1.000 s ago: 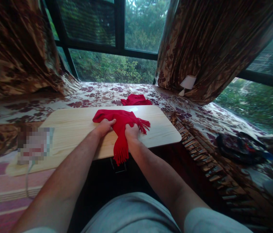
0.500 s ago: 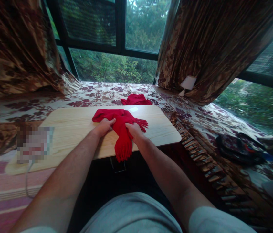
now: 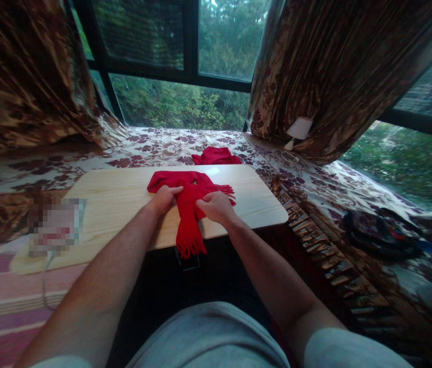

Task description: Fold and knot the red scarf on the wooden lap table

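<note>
Two bare hands on one red scarf (image 3: 187, 214) in the head view, so here's my take on handling it. The scarf lies across the middle of the light wood table (image 3: 256, 202), folded over at its upper left, with one fringe (image 3: 226, 190) pointing right and the other (image 3: 190, 245) hanging over the near edge.

The left hand (image 3: 164, 199) has its thumb on top of the cloth, near the fold, so it looks like a narrow hold; the fingertips underneath are hidden. The right hand (image 3: 218, 206) pinches the cloth's right side, thumb and index finger nearly together. Can't tell how many layers either one has caught.

I'd use the left as a light anchor and let the right do the adjusting, with a small, flat pull rather than a lift. Too hard a tug would probably bunch the middle, where the two lengths cross. Soft knit like this likely stretches, so gentle and even wins. I'd also watch that hanging end: its weight could drag the rest toward you, so getting it up onto the wood helps. Smooth from the center outward, and leave the tassels for last.
</note>
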The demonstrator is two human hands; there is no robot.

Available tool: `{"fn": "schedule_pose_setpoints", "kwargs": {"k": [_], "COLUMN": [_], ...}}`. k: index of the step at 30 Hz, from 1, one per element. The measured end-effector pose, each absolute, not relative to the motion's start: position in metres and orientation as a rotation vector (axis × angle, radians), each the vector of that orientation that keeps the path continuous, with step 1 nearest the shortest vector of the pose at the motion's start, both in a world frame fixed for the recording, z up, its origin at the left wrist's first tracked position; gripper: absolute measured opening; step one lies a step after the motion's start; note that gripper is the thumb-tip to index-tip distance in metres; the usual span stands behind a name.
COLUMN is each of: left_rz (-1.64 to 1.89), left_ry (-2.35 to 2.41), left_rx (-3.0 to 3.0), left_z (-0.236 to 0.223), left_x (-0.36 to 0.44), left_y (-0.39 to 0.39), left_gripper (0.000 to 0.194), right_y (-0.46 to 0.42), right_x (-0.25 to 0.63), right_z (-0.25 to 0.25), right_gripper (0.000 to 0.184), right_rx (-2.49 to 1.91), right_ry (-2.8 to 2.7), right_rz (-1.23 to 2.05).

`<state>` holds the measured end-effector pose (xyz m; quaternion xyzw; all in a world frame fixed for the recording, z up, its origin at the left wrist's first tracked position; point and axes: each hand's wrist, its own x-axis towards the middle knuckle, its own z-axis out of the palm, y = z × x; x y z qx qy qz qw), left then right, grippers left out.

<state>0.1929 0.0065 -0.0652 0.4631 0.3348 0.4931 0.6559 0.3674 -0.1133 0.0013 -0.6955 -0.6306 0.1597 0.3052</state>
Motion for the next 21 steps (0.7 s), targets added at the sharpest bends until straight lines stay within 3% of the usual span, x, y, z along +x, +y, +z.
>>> {"fn": "schedule_pose_setpoints", "kwargs": {"k": [5,9,14,18,21], "left_rz": [1.103,1.091,1.085,1.08,1.052], "left_ry": [0.78,0.812,0.767,0.773,0.793], "left_rx": [1.048,1.062,1.056,1.058,1.099], "left_z": [-0.062,-0.057,-0.052,-0.051,-0.054], "left_x": [0.192,0.192,0.193,0.195,0.194], "left_y": [0.004,0.001,-0.004,-0.007,-0.006], "left_gripper": [0.039,0.038,0.04,0.04,0.045], "right_y": [-0.083,-0.059,-0.041,-0.026,-0.017], "right_x": [0.387,0.391,0.393,0.399,0.403], "right_z": [0.008,0.006,0.001,-0.017,-0.027], "right_gripper": [0.027,0.015,0.03,0.017,0.032], "right_rx": [-1.674,-1.636,-1.542,-1.442,-1.39], "right_ry": [-1.756,-1.957,-1.838,-1.831,-1.924], "right_rz": [0.124,0.366,0.518,0.604,0.665]}}
